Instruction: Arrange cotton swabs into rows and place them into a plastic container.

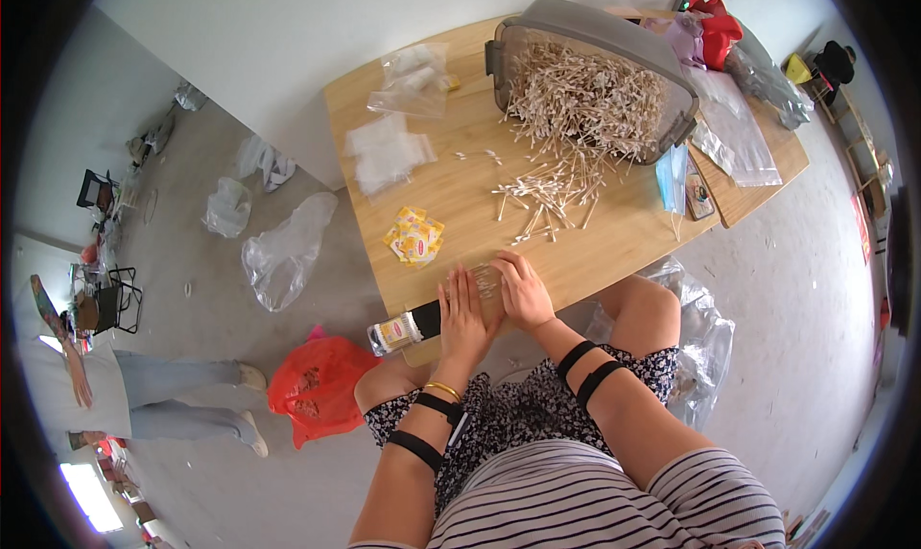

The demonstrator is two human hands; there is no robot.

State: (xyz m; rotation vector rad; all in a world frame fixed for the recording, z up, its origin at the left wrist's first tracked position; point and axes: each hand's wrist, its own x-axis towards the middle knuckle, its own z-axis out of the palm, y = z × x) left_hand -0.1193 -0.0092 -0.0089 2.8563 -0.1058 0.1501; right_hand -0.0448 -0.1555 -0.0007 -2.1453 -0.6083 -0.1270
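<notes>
- Risk, first: a small group of cotton swabs [485, 282], lying near the counter [451, 204] edge on the person's side. Judged likely to scatter or drop off if the two hands press unevenly or part too quickly.
- Risk, second: labelled jar [393, 333], clear, with a yellow-and-white label, on its side at the counter's left edge and seemingly jutting past it. A knock from the left hand [461, 311] or its wrist could roll it to the floor; probable cause, its round shape and nearness.
- Risk, third: grey tub [597, 22], tipped with its mouth toward the person, swabs spilling out. A bump could bring down more, and the loose pile [549, 202] before it might spread.
- Left hand: palm down, fingers straight and side by side, laid flat at the counter's near edge; nothing visibly gripped.
- Right hand [523, 292]: fingers bent, tips down toward the counter; underside hidden, so whether it pinches anything cannot be told.
- Position of the small group: between the two hands, just beside the left fingers and the right fingertips; contact with either uncertain.
- Position of the loose pile: beyond the right hand, apart from it, running back to the tub's mouth.
- Yellow packets [415, 236]: one heap, beyond the left hand, apart from it.
</notes>
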